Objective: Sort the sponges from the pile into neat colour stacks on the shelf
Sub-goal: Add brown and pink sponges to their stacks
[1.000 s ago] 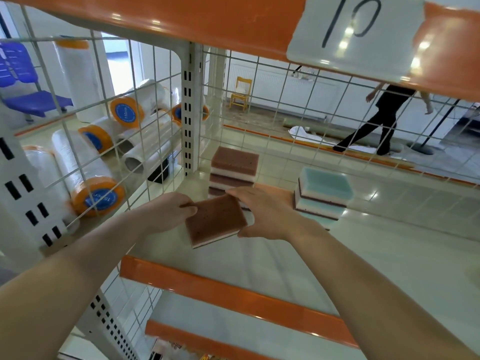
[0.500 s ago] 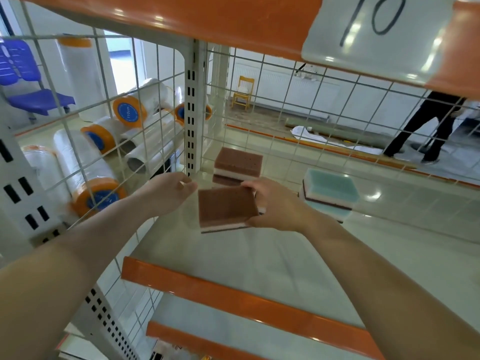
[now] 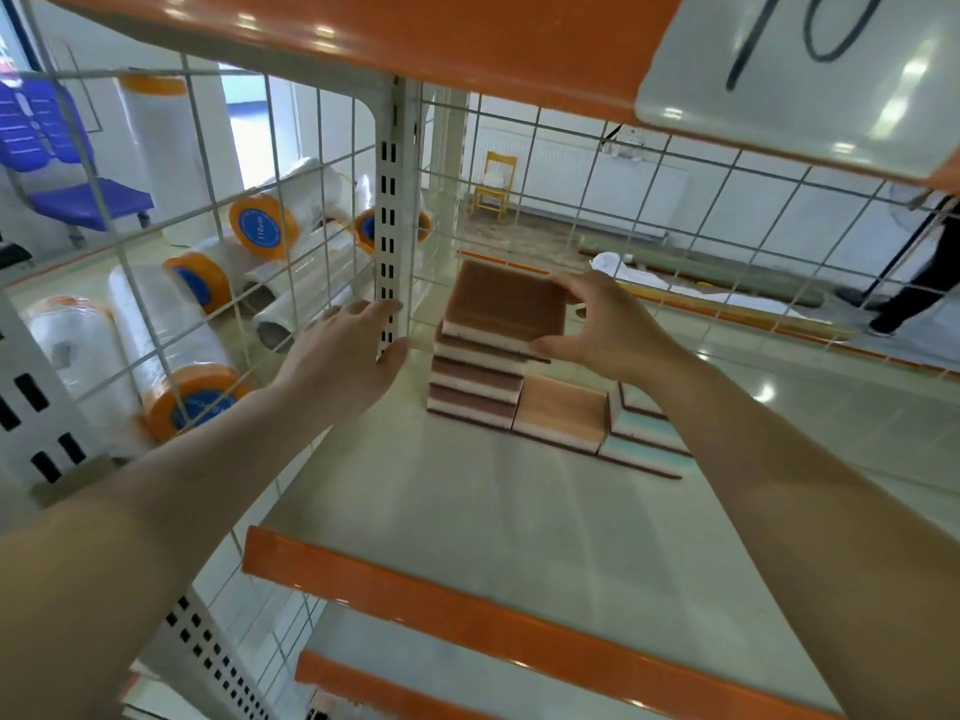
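Right hand [image 3: 608, 324] clamped on the top brown sponge [image 3: 506, 304], thumb on its near right corner, fingers on its far right corner; sponge on or just above the brown stack [image 3: 475, 379], contact not clear. Stack in the far left corner of the shelf [image 3: 467, 511], close to the perforated upright [image 3: 388, 220] and the wire mesh wall [image 3: 597, 148]. Four brown sponges below the held one, five in all, edges stepped and not flush. Left hand [image 3: 345, 358] open, fingers straight and together, holding nothing, tips near the upright, apart from the stack with a gap between.

Just right of the stack, touching it: one orange sponge [image 3: 563, 413], lying flat on the shelf. Right of that, touching: blue stack [image 3: 641, 433], partly hidden by the right forearm, at least two sponges, exact count not clear.

Near half of the shelf bare up to the orange front lip [image 3: 519, 621]; wide room on the right side too. Overhead, the orange edge of the upper shelf [image 3: 415, 39] with a white card [image 3: 805, 85] marked "10", low over the stacks.

Beyond the mesh: five film rolls [image 3: 171, 371] with orange ends on the floor, one more standing upright, a blue chair [image 3: 67, 168], a yellow chair [image 3: 496, 187], a person's legs [image 3: 914, 288] at far right.
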The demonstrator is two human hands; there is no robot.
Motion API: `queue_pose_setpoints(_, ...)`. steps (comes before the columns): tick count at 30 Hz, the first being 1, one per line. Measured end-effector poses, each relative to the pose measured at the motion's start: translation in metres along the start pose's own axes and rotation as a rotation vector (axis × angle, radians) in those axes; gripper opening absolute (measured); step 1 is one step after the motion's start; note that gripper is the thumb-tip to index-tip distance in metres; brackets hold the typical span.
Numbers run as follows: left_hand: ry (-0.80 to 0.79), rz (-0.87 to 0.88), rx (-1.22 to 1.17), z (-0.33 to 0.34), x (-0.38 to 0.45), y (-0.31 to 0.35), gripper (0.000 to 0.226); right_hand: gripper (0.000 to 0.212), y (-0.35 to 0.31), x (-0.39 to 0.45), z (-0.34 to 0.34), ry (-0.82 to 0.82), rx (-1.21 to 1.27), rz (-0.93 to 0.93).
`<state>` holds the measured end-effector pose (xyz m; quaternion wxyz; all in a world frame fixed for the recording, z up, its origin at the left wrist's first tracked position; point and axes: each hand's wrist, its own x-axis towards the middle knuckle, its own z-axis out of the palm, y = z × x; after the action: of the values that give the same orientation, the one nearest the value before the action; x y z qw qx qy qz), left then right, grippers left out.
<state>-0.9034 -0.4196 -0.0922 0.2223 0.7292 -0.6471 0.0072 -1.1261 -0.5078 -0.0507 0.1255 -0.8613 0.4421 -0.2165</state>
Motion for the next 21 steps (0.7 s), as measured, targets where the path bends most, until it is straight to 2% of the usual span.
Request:
queue_pose_setpoints(3,0.000,0.016,0.009,0.000,0.003,0.000,0.049,0.057,0.001,0.001,0.002,0.001,0.007,-0.008)
queue_pose_setpoints(10,-0.026,0.054,-0.023,0.008,-0.007,-0.001,0.050,0.073,-0.001,-0.007,0.012,-0.019,0.023,0.012)
queue_pose_setpoints(21,-0.119,0.044,-0.024,0.017,-0.046,-0.008,0.061,0.070,0.002,-0.046,0.024,-0.037,0.007,0.044)
